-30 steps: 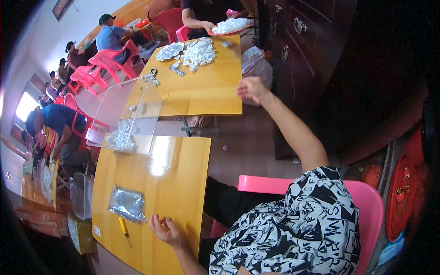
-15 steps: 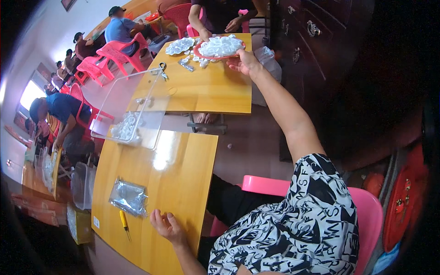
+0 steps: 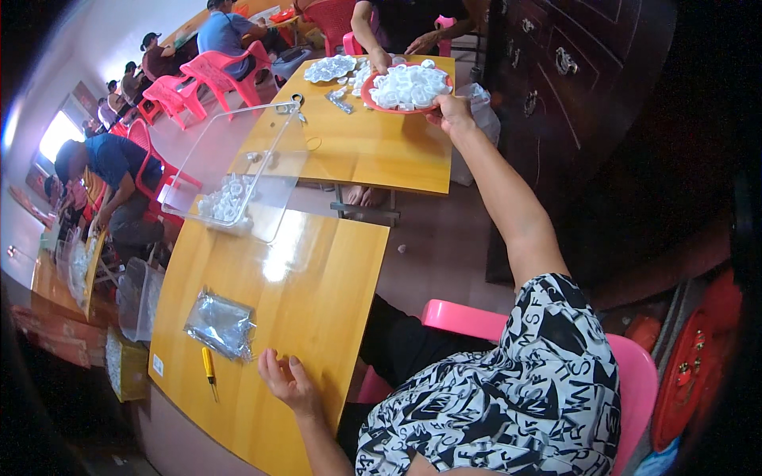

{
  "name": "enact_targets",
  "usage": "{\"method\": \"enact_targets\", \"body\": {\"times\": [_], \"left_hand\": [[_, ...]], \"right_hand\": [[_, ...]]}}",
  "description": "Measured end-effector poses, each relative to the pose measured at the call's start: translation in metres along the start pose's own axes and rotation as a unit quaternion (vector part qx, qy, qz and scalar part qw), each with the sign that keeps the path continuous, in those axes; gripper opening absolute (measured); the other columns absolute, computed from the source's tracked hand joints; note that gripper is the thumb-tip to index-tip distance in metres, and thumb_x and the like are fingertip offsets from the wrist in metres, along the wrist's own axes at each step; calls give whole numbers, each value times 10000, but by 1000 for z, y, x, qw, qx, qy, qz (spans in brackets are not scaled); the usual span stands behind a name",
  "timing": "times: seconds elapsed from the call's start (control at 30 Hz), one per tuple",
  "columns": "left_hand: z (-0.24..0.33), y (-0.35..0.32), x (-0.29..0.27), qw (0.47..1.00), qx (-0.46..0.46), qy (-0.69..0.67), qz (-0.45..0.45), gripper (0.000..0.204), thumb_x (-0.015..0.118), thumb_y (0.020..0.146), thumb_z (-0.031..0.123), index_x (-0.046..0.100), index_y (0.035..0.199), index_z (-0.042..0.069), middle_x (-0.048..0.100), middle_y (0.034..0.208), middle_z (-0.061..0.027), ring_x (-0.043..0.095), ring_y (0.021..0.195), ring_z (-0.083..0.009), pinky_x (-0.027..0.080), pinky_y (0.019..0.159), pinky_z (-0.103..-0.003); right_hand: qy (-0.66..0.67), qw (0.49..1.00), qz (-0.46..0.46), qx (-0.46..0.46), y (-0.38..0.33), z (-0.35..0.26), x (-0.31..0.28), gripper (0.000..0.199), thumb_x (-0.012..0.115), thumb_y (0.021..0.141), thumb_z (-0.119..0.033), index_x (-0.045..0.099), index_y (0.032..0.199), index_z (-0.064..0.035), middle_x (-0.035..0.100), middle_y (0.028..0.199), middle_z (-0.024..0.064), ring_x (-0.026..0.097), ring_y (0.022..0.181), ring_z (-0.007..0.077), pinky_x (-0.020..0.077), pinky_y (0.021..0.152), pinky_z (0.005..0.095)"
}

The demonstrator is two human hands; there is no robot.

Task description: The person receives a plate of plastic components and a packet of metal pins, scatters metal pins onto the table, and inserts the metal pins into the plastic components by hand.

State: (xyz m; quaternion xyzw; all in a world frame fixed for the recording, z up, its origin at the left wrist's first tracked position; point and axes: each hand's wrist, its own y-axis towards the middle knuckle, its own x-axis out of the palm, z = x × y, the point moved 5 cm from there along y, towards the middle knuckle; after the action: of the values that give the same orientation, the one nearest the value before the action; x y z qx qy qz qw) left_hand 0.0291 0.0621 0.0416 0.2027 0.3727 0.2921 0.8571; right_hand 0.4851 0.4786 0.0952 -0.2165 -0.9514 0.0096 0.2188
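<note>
Pinching the red plate (image 3: 367, 97) by its near right rim with the right hand (image 3: 456, 115), towards the far right corner of the far tabletop (image 3: 397, 155); cannot tell plate lifted from plate resting. Seemingly in the midst of a handover, with a co-worker's hand (image 3: 381, 61) by the far left rim. Calls for a level, steady hold under the heaped white pieces (image 3: 410, 85). Holding the left hand (image 3: 291, 385) loosely spread and empty, by the right edge of the near tabletop (image 3: 317, 317)
</note>
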Motion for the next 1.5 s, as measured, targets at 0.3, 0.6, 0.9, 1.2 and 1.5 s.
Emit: {"method": "enact_targets", "body": {"times": [0.3, 0.6, 0.9, 1.2, 1.5], "left_hand": [[-13, -11, -3, 999, -21, -33, 21, 354, 606, 832, 5, 539, 1174, -55, 492, 1236, -200, 562, 1015, -273, 488, 815, -299], [16, 10, -9, 997, 61, 18, 38, 243, 637, 764, -24, 605, 1000, -71, 590, 1061, -224, 602, 962, -366, 499, 842, -379], [4, 1, -26, 999, -30, -22, -15, 229, 645, 781, -7, 609, 1002, -59, 605, 1081, -209, 630, 958, -327, 513, 803, -350], [2, 0, -42, 998, -49, 6, -30, 237, 660, 769, -13, 617, 999, -54, 617, 1052, -196, 627, 946, -316, 511, 807, -351], [-8, -4, -47, 997, -61, 3, -41, 204, 623, 832, -13, 606, 1029, -63, 593, 1087, -159, 605, 892, -198, 513, 769, -283]], "right_hand": [[-25, 994, -93, -44, -43, 5, -24, 239, 629, 645, -25, 621, 871, -100, 594, 765, 42, 585, 623, 230, 482, 534, 392], [-136, 918, -349, 130, -156, 63, -22, 296, 504, 816, -17, 574, 1098, 40, 634, 1066, 112, 636, 887, 213, 521, 761, 340], [-180, 836, -473, 210, -299, 134, 61, 164, 550, 815, -26, 613, 955, 29, 627, 776, 46, 577, 611, 124, 467, 543, 252], [-298, 803, -478, 194, -319, 136, 78, 152, 566, 821, -86, 633, 889, 32, 628, 715, 61, 574, 522, 115, 468, 474, 234], [-559, 672, -483, 50, -318, 102, 85, 267, 626, 842, -239, 623, 746, 10, 556, 595, 37, 509, 461, 110, 396, 435, 261]]}}
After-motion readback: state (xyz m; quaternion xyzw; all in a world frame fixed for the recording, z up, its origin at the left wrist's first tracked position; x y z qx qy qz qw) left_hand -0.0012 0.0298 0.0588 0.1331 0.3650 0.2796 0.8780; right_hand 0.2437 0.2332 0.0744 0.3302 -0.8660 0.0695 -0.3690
